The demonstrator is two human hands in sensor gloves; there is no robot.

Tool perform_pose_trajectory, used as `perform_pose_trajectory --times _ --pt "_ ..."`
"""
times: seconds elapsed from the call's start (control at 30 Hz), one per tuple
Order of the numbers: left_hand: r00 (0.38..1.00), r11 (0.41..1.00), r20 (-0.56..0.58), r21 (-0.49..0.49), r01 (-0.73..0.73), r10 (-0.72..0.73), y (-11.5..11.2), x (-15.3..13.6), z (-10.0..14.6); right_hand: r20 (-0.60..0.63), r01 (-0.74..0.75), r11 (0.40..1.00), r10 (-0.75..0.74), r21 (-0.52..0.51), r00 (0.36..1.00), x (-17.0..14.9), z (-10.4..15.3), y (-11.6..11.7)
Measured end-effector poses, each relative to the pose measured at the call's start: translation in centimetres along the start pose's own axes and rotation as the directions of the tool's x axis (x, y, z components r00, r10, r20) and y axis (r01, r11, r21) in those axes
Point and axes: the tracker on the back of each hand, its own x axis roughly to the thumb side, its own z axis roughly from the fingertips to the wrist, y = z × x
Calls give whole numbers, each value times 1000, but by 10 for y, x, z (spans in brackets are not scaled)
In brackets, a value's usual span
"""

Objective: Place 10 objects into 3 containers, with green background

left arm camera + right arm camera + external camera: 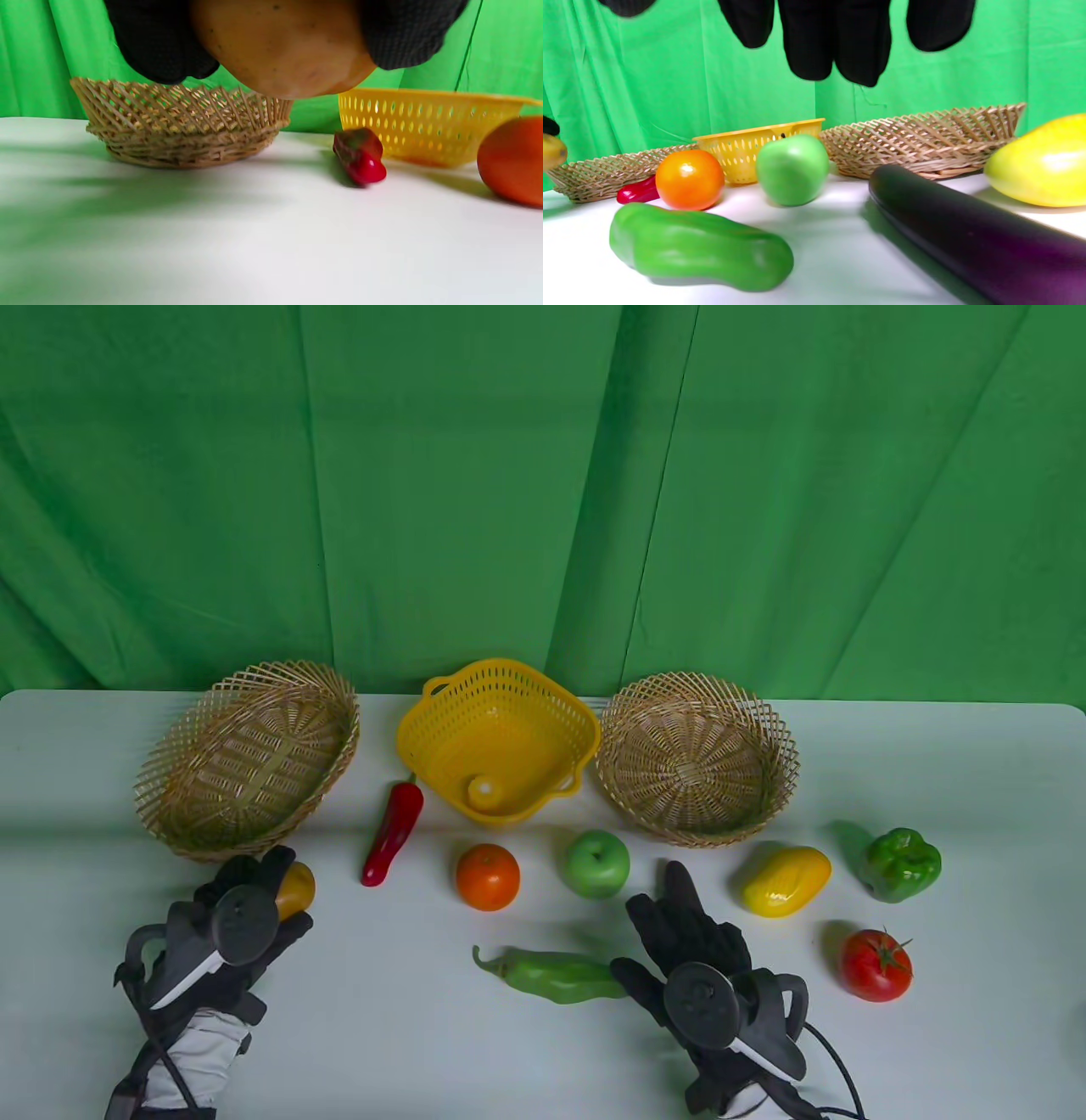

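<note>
Left hand grasps a rounded yellow-orange fruit, its axis indiscernible, raised just before the oval wicker basket. Right hand released, fingers spread above the table.

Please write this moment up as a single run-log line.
left hand: holds potato near oval wicker basket | right hand: open above eggplant | yellow basket: one pale ball inside

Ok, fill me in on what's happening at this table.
A person is sorting toy produce into three baskets. The left hand holds a yellowish fruit just in front of the left wicker basket. The right hand hovers open over an eggplant, holding nothing. The yellow basket already holds one small item; the other produce lies on the table.
</note>
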Motion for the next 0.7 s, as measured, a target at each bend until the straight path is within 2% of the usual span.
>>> perform_pose_trajectory --times 0.2,0.37,0.7 --pt "999 995 -40 94 -13 16 20 -8 -15 0 3 1000 -3 -6 1000 1 1 -2" --pt "997 994 -69 103 -30 38 32 -12 -37 -4 -4 1000 4 -15 1000 0 1 -4" --pt "970 999 -243 20 25 -20 30 -24 -89 -31 -5 1000 4 -29 999 -6 2 -7"
